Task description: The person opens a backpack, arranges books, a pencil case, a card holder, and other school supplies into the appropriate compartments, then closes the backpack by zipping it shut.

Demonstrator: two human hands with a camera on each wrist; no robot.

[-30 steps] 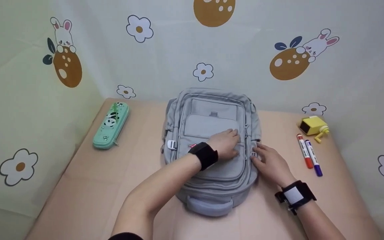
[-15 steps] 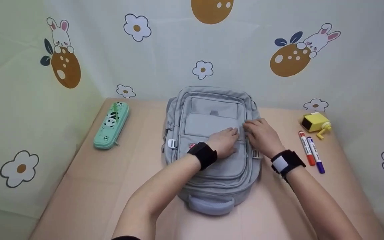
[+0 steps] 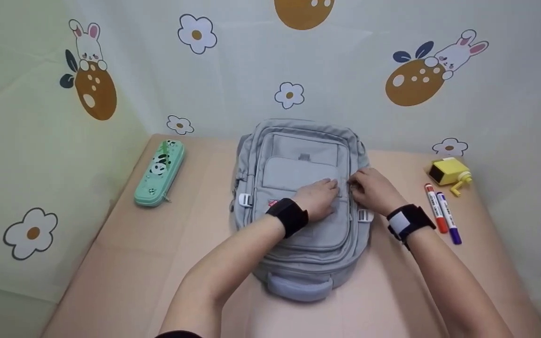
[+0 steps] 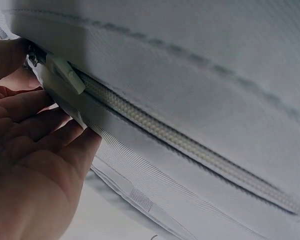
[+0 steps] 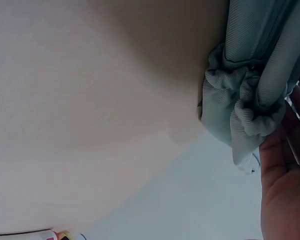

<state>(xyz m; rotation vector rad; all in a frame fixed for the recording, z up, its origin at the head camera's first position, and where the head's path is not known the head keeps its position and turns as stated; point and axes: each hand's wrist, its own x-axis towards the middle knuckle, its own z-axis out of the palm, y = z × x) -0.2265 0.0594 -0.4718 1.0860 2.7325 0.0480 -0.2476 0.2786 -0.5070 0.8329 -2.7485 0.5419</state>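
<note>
A grey backpack [image 3: 308, 239] lies front side up on the table, its top handle toward me. My left hand [image 3: 316, 199] rests on the front pocket with fingers extended. At the bag's right edge, my right hand [image 3: 374, 191] has its thumb and fingers curled together, pinching a zipper pull along the seam; the pull itself is mostly hidden. The left wrist view shows a zipper [image 4: 155, 127] with a pale pull tab [image 4: 66, 73], and fingers close to its metal slider [image 4: 33, 55]. In the right wrist view, the palm is beside gathered side fabric [image 5: 242, 107].
A mint pencil case [image 3: 159, 173] with a panda print lies at the left. On the right are a yellow crank pencil sharpener [image 3: 450, 171], a red marker [image 3: 436, 208] and a purple marker [image 3: 449, 218]. A printed cloth [image 3: 233, 84] hangs behind the table.
My right hand has moved up the bag's right side from near the side buckle to the zipper seam, and its fingers have drawn together. The left hand stays on the front pocket.
</note>
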